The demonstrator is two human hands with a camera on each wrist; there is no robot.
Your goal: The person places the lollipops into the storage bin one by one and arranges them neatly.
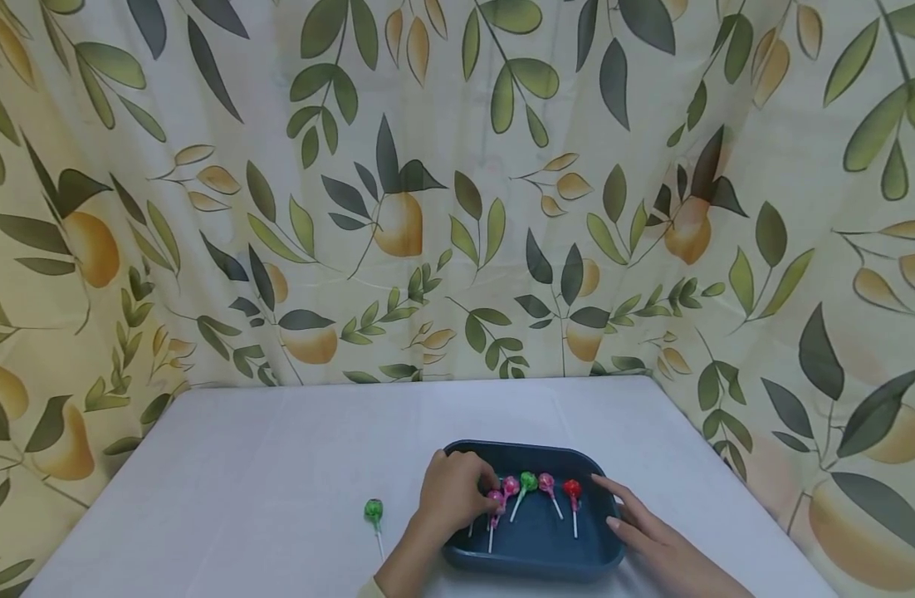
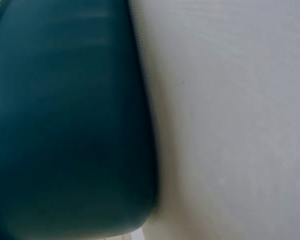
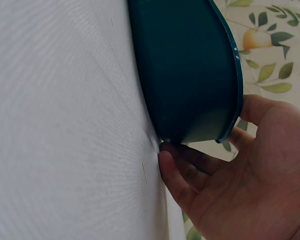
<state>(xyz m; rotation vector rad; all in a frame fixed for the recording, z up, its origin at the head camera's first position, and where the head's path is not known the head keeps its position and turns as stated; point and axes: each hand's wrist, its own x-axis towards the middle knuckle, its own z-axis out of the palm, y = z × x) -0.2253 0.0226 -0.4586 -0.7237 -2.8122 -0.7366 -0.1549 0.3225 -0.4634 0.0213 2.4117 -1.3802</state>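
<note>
A dark blue tray (image 1: 550, 544) stands on the white table, with several lollipops inside. My left hand (image 1: 452, 492) reaches over its left side, thumb and fingertips around the head of a pink lollipop (image 1: 495, 497); a white stick shows below that hand, its head hidden. To the right lie another pink lollipop (image 1: 511, 486), a green lollipop (image 1: 528, 481), a third pink lollipop (image 1: 546, 482) and a red lollipop (image 1: 572, 488). At the tray's right end, my right hand (image 1: 655, 538) holds the rim and side; the right wrist view shows its fingers (image 3: 177, 175) at the lower edge.
A single green lollipop (image 1: 374, 511) lies on the white tablecloth (image 1: 278, 482), left of the tray and close to the left forearm. Behind the table hangs a curtain (image 1: 457, 249) printed with leaves and fruit.
</note>
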